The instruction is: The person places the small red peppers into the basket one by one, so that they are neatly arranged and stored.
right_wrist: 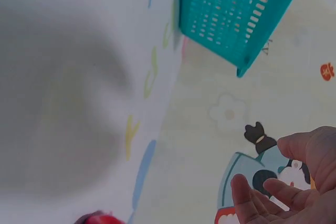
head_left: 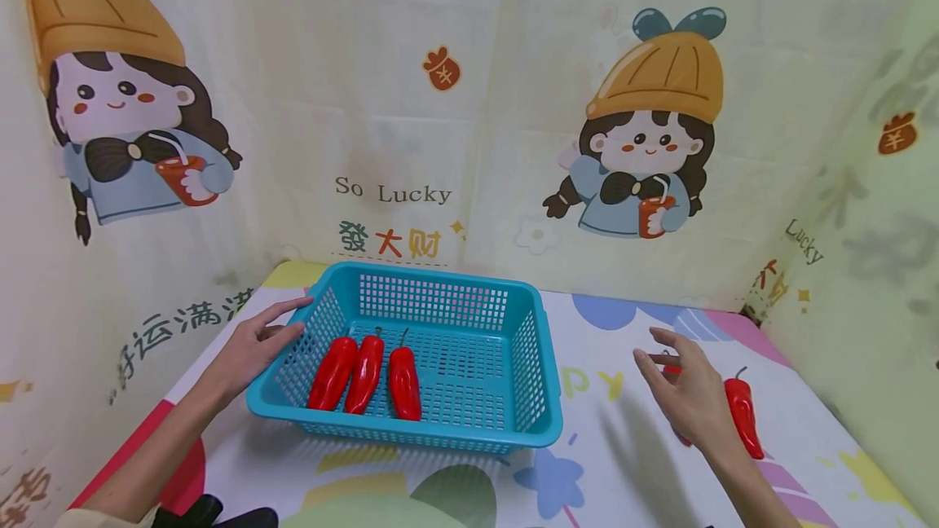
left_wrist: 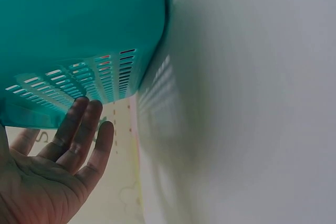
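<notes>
A turquoise plastic basket [head_left: 462,363] with slotted walls stands on the table. Three glossy red chili peppers lie side by side in its left half: a left one [head_left: 332,373], a middle one [head_left: 364,375] and a right one [head_left: 405,385]. My left hand [head_left: 242,355] is at the basket's left rim, its extended fingers [left_wrist: 79,129] against the outside of the wall. Right of the basket, my right hand [head_left: 691,393] hovers with spread, slightly bent fingers and nothing between them. Beneath it a red pepper [head_left: 671,369] is mostly hidden; another pepper [head_left: 744,418] lies just to its right.
A printed cloth [head_left: 543,479] covers the table. Cloth walls with cartoon girls [head_left: 645,161] and lettering enclose the back and both sides, close behind the basket. Black objects [head_left: 220,514] show at the bottom edge, near the left forearm.
</notes>
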`<state>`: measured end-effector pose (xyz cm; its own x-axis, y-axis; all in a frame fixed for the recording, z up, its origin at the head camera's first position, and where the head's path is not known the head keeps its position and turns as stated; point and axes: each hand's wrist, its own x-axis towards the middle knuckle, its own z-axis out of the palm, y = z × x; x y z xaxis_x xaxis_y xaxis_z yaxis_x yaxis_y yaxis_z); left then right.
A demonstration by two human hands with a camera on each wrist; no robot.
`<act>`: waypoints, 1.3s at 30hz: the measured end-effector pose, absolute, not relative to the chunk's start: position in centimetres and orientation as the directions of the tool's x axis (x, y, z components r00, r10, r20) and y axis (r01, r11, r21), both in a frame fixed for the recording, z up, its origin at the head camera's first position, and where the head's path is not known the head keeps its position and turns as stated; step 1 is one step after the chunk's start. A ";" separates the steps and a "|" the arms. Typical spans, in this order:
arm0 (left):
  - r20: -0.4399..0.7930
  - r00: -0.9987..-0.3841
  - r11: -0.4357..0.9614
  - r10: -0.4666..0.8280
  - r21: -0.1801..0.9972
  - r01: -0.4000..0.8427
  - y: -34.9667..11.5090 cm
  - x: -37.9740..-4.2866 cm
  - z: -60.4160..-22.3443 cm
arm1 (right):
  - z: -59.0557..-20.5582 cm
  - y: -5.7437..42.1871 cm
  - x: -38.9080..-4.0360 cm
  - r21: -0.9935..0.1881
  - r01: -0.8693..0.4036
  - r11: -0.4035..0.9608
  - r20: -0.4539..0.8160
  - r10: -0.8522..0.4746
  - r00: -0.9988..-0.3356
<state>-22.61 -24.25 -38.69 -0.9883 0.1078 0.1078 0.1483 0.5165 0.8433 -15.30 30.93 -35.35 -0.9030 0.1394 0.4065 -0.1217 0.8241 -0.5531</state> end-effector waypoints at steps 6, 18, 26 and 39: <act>0.116 -0.987 0.522 0.112 0.838 0.157 -24.2 -22.7 -38.8 | -36.2 32.4 -15.3 -0.485 -0.104 0.868 0.420 0.128 -0.898; 0.109 -0.987 0.510 0.119 0.846 0.155 -24.4 -22.7 -38.8 | -36.9 34.9 -15.6 -0.449 0.047 0.892 0.263 0.182 -0.947; 0.108 -0.987 0.503 0.121 0.850 0.155 -24.2 -22.6 -38.6 | -37.8 36.1 -15.9 -0.426 0.069 0.902 0.242 0.188 -0.952; 0.096 -0.990 0.511 0.107 0.848 0.138 -24.2 -22.4 -38.4 | -38.3 37.3 -16.6 -0.397 0.137 0.907 0.127 0.202 -0.971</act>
